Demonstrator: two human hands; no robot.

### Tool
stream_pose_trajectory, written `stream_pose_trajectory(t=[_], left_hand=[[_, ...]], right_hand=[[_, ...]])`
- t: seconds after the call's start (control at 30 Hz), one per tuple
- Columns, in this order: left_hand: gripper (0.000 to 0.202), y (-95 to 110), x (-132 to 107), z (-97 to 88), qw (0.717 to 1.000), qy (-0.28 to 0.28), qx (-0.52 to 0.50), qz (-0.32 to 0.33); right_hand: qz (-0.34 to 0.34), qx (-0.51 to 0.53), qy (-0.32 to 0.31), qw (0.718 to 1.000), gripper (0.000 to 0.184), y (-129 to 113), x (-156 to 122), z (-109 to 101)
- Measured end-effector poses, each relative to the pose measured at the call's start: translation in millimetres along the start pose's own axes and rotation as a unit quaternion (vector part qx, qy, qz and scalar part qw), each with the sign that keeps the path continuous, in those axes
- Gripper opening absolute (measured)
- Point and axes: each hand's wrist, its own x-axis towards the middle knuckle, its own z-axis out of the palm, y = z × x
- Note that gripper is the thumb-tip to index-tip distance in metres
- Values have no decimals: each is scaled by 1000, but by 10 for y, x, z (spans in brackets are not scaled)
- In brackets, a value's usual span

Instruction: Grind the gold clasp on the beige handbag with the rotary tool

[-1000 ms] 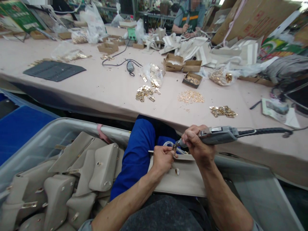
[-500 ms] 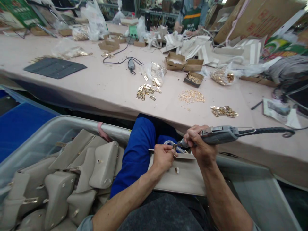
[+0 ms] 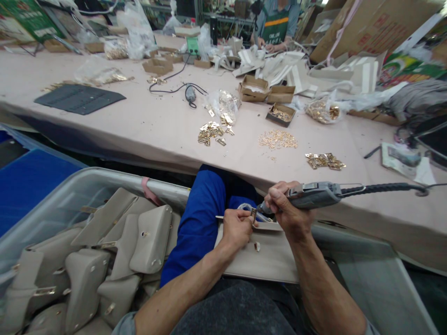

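Observation:
On my lap lies a beige handbag (image 3: pixel 268 263) with a small metal fitting (image 3: pixel 257 246) on its front. My left hand (image 3: pixel 238 227) is closed, pinching a gold metal plate (image 3: pixel 253 214) at the bag's upper edge. My right hand (image 3: pixel 288 209) is wrapped around a grey electric screwdriver (image 3: pixel 314 194), its tip pointing left at the plate. Whether the tip touches a screw there is too small to tell. A black coiled cord (image 3: pixel 380 188) runs from the tool's rear to the right.
A plastic bin (image 3: pixel 104 173) of beige bags (image 3: pixel 150 239) stands at my left. On the table (image 3: pixel 157 128) lie gold plates (image 3: pixel 209 133), tiny screws (image 3: pixel 278 139), more gold fittings (image 3: pixel 324 161) and small boxes (image 3: pixel 254 88). A co-worker (image 3: pixel 275 28) sits across.
My right hand and the screwdriver have shifted slightly left, closer to the plate. My left hand stays put. The co-worker's body and hands have moved a little.

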Motion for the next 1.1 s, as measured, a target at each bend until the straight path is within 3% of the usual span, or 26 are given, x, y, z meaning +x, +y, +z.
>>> stream_pose_trajectory(t=[0.83, 1.1], left_hand=[[19, 44, -15, 10, 1000, 11, 8, -24], [20, 14, -46, 0, 1000, 8, 12, -3]], right_hand=[[10, 11, -9, 1000, 27, -17, 11, -10], [9, -24, -12, 1000, 29, -13, 8, -4]])
